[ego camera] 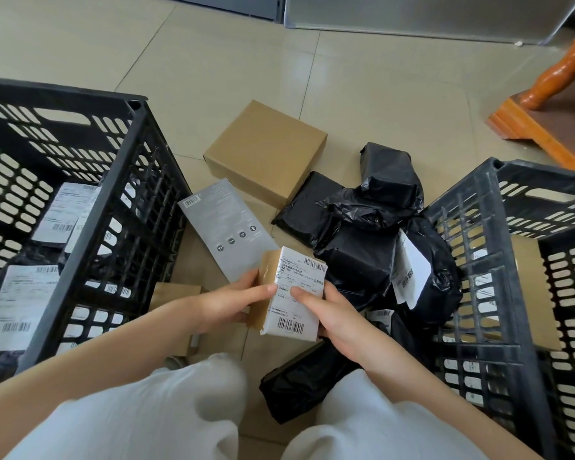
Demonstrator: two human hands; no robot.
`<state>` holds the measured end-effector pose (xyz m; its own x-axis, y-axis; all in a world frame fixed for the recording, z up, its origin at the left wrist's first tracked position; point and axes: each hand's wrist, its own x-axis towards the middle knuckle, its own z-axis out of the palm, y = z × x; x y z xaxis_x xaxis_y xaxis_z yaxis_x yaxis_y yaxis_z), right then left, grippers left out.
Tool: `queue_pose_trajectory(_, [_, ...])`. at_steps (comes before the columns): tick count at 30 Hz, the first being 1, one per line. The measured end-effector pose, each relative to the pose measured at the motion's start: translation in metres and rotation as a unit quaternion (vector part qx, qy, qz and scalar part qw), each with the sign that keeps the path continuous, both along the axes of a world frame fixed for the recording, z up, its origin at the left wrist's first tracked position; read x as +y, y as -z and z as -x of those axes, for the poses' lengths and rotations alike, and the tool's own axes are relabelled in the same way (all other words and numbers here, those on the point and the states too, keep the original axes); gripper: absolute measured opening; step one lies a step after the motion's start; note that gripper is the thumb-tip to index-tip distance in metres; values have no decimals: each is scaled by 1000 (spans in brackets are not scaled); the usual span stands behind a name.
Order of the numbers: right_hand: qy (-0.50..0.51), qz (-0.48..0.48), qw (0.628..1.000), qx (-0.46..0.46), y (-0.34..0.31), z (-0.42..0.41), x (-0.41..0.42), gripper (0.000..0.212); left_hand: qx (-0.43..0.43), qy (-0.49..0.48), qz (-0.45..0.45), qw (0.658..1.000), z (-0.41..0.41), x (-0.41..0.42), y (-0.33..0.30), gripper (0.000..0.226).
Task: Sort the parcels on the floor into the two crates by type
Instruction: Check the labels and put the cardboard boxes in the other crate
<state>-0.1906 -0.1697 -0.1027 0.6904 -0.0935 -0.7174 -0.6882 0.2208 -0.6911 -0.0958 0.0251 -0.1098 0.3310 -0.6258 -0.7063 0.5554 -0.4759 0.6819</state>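
1. Right now both hands hold one small cardboard box (291,293) above the floor (213,61), between the knees and the pile. The left hand (236,302) curls round its brown side, and the right hand (332,315) clasps the other edge with the thumb laid across the white shipping label, so each grip is closed on the box.
2. The box is tilted label-up toward the face, probably so the label and the type can be checked before choosing a crate.
3. The left crate (113,200) holds black bags with white labels; the right crate (478,260) shows a brown cardboard piece inside, so my guess is that boxes go right and bags left.
4. Unsorted parcels lie on the floor between the crates: a large brown box (266,151), a flat grey box (226,227) leaning by the left crate, and a heap of black bags (372,227) touching the right crate.
5. Writing: the held label carries barcodes and printed lines too small to read. The grey box shows a barcode and a row of round icons; no brand is legible.
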Motion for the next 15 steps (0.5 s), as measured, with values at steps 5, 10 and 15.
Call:
queue_pose_trajectory(5, [-29,-8,999,-37,-16,-5,-17,49,-18,-67,20,997,-6,-2,-14,53])
queue_pose_trajectory(10, [3,-8,998,-65,-32,-6,-32,62,-1,-115,67,991,-13,-4,-31,47])
queue_pose_trajectory(15, [-7,-5,996,-85,-53,-2,-43,52,-20,-84,54,995,-23,-16,-50,64])
